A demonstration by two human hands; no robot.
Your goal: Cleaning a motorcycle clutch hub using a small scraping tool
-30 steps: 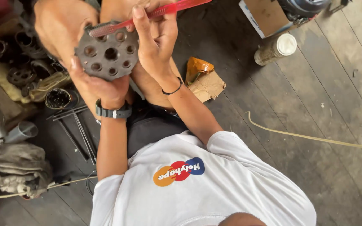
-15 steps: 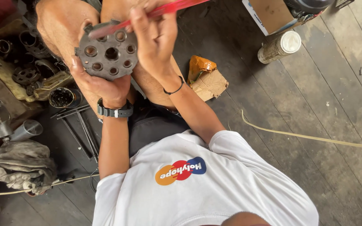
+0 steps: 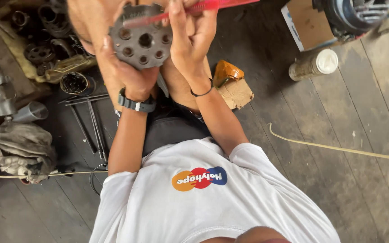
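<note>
My left hand [image 3: 129, 74] grips a round grey metal disc [image 3: 141, 44] with several holes, holding it up from below. My right hand [image 3: 192, 38] holds a red plastic ruler [image 3: 212, 6] laid across the top of the disc. A black watch sits on my left wrist and a thin black band on my right. Both hands are raised above my knees, over a dark wooden floor.
Greasy engine parts [image 3: 46, 42] and a small round tin [image 3: 74, 83] lie at the left, with thin metal rods [image 3: 88, 121] and a dirty rag [image 3: 19, 150]. A crumpled carton [image 3: 232, 87], a white-capped can [image 3: 314, 65], a cardboard box [image 3: 307, 22] and a pale cord [image 3: 338, 147] lie right.
The view has shifted slightly, so hands and disc sit a little higher in the frame. The ruler stays across the disc and both grips are unchanged.
</note>
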